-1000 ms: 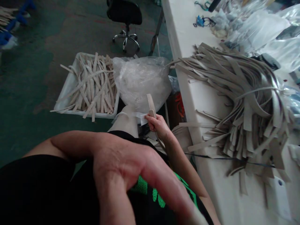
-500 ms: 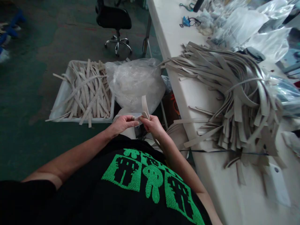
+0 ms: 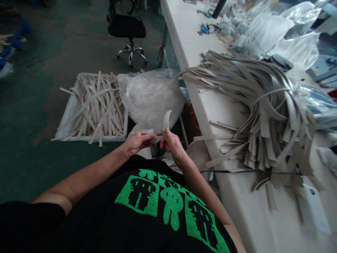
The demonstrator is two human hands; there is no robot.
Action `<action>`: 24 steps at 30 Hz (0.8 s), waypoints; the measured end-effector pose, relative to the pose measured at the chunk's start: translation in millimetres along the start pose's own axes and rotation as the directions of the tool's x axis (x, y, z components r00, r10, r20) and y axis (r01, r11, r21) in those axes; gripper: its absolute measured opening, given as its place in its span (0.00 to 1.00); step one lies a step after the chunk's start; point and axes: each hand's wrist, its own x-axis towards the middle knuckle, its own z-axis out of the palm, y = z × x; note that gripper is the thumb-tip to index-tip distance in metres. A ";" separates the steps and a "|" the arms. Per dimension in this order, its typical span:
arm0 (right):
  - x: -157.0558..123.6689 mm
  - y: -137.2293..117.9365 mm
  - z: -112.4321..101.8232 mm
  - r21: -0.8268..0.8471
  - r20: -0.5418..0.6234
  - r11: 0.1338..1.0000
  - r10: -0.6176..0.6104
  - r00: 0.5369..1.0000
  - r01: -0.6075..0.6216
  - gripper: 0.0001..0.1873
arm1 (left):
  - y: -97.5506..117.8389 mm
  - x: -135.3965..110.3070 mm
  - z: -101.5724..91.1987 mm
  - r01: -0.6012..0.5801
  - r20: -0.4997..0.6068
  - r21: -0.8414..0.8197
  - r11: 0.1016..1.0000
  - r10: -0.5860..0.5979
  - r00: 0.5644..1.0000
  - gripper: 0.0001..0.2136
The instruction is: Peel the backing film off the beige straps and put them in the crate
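A pale beige strip (image 3: 166, 119) stands up out of my right hand (image 3: 172, 144), its upper end curving to the right. My right thumb and fingers are closed on it. Just to the left, my left hand (image 3: 139, 142) is pinched shut. A whitish scrap shows at its fingertips, too small and blurred to name. The fingertips of both hands nearly meet in front of my black shirt.
Left of my hands, a white bin (image 3: 63, 121) holds many strips. A clear plastic bag (image 3: 151, 95) bulges beside it. On the white table (image 3: 181, 38) at right lie a large pile of strips (image 3: 273, 105), plastic bags (image 3: 273, 28) and scissors (image 3: 206, 14). An office chair (image 3: 126, 26) stands beyond.
My right hand has turned more upright, and the strip's top end has shifted right and now curves more. My hands have drawn slightly apart. The whole view has shifted a little.
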 end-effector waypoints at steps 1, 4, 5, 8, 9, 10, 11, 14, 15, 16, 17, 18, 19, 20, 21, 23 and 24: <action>-3.1 1.8 -1.9 0.041 -0.005 0.999 0.013 1.000 -0.013 0.33 | 1.6 0.8 0.1 -0.002 -0.020 -0.059 0.998 0.001 1.000 0.11; -12.5 6.5 -5.1 0.116 -0.042 0.992 0.058 0.997 -0.053 0.29 | 6.4 4.3 2.2 -0.025 -0.076 -0.198 0.980 0.011 0.997 0.13; -15.1 7.6 -4.9 0.121 -0.047 0.990 0.080 0.996 -0.074 0.26 | 7.7 5.7 3.6 -0.029 -0.093 -0.235 0.972 0.007 0.996 0.13; -19.6 8.1 -1.6 0.107 -0.084 0.990 0.104 0.991 -0.095 0.18 | 9.8 9.2 9.1 -0.013 -0.139 -0.304 0.952 -0.031 0.990 0.12; -20.1 7.5 0.1 0.093 -0.108 0.993 0.083 0.991 -0.073 0.16 | 9.7 9.9 10.9 -0.007 -0.148 -0.315 0.949 -0.041 0.988 0.12; -20.3 6.7 1.8 0.073 -0.129 0.997 0.048 0.990 -0.038 0.15 | 9.2 10.3 12.4 -0.003 -0.149 -0.320 0.948 -0.047 0.988 0.11; -20.1 5.9 3.4 0.045 -0.142 0.999 0.010 0.990 -0.003 0.14 | 8.3 10.5 13.5 0.000 -0.145 -0.320 0.947 -0.049 0.988 0.11; -18.5 4.3 6.5 -0.071 -0.139 0.996 -0.065 0.988 0.056 0.12 | 4.0 10.5 13.9 0.012 -0.098 -0.304 0.952 -0.044 0.994 0.10; -17.8 4.3 6.9 -0.119 -0.140 0.991 -0.082 0.987 0.066 0.12 | 2.3 10.4 13.4 0.018 -0.078 -0.294 0.956 -0.043 0.996 0.11; -17.2 4.4 7.0 -0.172 -0.144 0.982 -0.099 0.985 0.073 0.11 | 0.7 10.3 12.9 0.023 -0.062 -0.284 0.959 -0.042 0.997 0.11; -16.5 4.4 6.9 -0.231 -0.152 0.970 -0.114 0.982 0.077 0.11 | -0.7 10.2 12.4 0.026 -0.049 -0.276 0.961 -0.041 0.998 0.11; -16.0 4.3 6.6 -0.292 -0.160 0.954 -0.125 0.979 0.074 0.10 | -2.0 10.1 12.0 0.029 -0.041 -0.271 0.962 -0.042 0.998 0.11; -15.5 3.8 6.4 -0.350 -0.167 0.934 -0.130 0.977 0.065 0.09 | -3.1 10.0 11.9 0.034 -0.041 -0.269 0.962 -0.047 0.998 0.11; -15.2 2.9 6.3 -0.404 -0.174 0.913 -0.129 0.976 0.049 0.07 | -4.1 9.9 12.1 0.041 -0.044 -0.270 0.962 -0.055 0.998 0.11; -15.0 1.7 6.4 -0.453 -0.180 0.891 -0.126 0.976 0.031 0.06 | -4.9 9.7 12.4 0.050 -0.049 -0.272 0.961 -0.065 0.997 0.11; -14.9 -1.4 6.8 -0.531 -0.183 0.848 -0.122 0.976 0.007 0.05 | -6.3 9.5 13.2 0.072 -0.056 -0.274 0.959 -0.091 0.994 0.10; -14.9 -2.9 7.1 -0.560 -0.180 0.829 -0.123 0.976 0.001 0.05 | -6.9 9.6 13.5 0.084 -0.058 -0.274 0.958 -0.103 0.993 0.09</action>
